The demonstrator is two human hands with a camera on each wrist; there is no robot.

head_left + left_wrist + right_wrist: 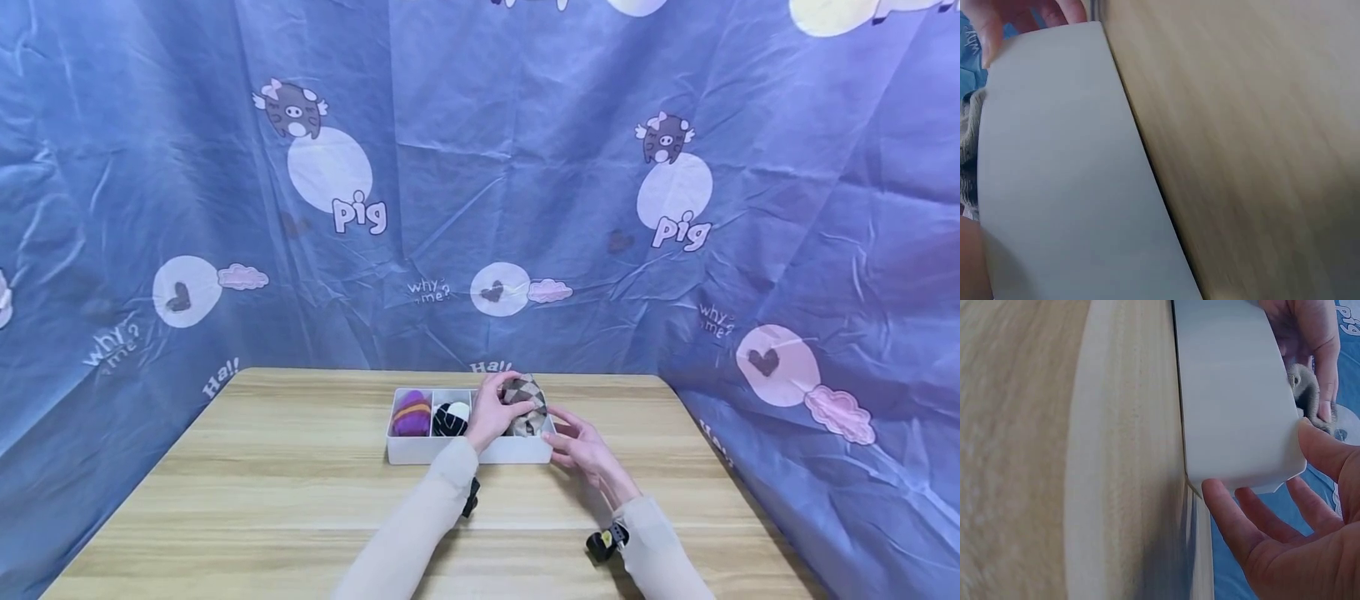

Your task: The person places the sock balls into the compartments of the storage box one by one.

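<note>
Head view: white 3-compartment organizer box (420,451) sits on the wooden worktop (300,500), far-centre. Left compartment holds a purple rolled sock (411,414), middle one a black-and-white rolled sock (451,418). Left hand (497,408) curls around a brown argyle rolled sock (527,404), holding it over the right compartment. Right hand (587,448) is at the box's right end, fingers loosely spread, gripping nothing. Blue pig-print cloth (675,250) hangs behind and at both sides.

Left wrist view: box wall (1054,175) fills the frame, worktop (1260,156) beside it, a bit of brown sock (967,131) at the left edge, fingertips (991,25) at the top.

Right wrist view: right hand (1285,537) open, fingertips touching the box corner (1241,425); left hand's fingers (1319,344) wrap the brown sock (1304,387) above the box.
</note>
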